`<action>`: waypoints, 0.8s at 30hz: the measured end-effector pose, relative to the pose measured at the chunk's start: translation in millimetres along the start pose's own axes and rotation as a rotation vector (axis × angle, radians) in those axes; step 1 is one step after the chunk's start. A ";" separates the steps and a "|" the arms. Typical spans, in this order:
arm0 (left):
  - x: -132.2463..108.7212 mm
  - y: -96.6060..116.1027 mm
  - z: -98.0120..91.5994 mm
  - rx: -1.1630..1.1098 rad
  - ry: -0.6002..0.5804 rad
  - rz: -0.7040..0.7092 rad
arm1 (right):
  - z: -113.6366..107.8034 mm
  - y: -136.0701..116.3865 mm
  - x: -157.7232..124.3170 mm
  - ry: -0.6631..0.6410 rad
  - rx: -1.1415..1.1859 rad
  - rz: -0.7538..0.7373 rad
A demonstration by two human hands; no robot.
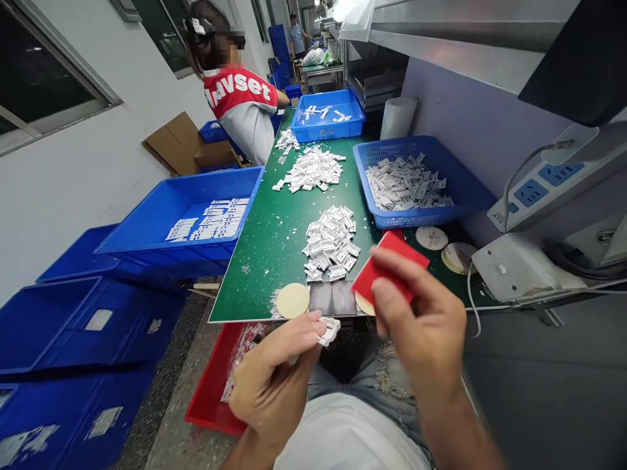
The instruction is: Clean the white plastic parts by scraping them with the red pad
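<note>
White paper label (328,331), long axis slanting up toward the right, pinched at the tips of the left hand (272,385) just off the near edge of the green worktop (264,261), the fingers (304,331) pressed together, apparently to leave its face exposed. Red square card (389,274) gripped between thumb and fingers (406,277) of the right hand (416,320), tilted, one corner toward the label, close beside it. Farther out on the worktop: tan round disc (292,300), heaped white labels (330,241), blue plastic basket (470,176) of more labels.
</note>
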State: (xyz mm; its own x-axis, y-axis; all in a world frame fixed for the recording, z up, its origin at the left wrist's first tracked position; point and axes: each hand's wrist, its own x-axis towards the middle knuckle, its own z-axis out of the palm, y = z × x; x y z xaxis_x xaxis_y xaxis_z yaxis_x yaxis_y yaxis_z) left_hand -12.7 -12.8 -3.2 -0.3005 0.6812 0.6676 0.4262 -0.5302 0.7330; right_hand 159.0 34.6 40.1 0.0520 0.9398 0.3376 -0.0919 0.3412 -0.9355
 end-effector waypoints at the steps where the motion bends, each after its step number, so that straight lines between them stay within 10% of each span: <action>1: 0.8 2.3 1.9 -0.035 -0.021 -0.032 | -0.3 0.0 0.4 -0.082 -0.016 -0.040; 8: 9.0 13.3 5.9 -0.169 -0.110 -0.262 | -0.7 -9.0 4.6 -0.245 0.039 -0.070; 12: 8.4 13.4 4.2 -0.203 -0.106 -0.324 | -0.4 -6.9 11.3 -0.056 -0.006 -0.002; 15: 5.9 10.3 5.5 -0.187 -0.112 -0.292 | -1.8 -1.7 13.4 -0.242 0.016 0.008; 19: 3.0 -0.1 2.5 -0.064 -0.052 -0.026 | -5.2 3.6 9.6 0.050 0.016 0.109; 22: 5.6 -9.4 -6.5 0.102 -0.089 0.356 | -6.3 6.2 3.9 -0.306 0.175 0.125; 24: 9.7 -14.2 -11.6 0.220 -0.141 0.522 | -5.3 10.1 0.6 -0.258 0.186 0.148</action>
State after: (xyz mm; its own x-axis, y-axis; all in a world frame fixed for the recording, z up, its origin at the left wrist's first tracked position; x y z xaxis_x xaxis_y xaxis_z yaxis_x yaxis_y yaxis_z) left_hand -31.5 -4.5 -5.7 0.1072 0.4265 0.8981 0.6591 -0.7068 0.2570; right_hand 163.5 38.4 30.3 -0.2265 0.9447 0.2370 -0.2607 0.1757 -0.9493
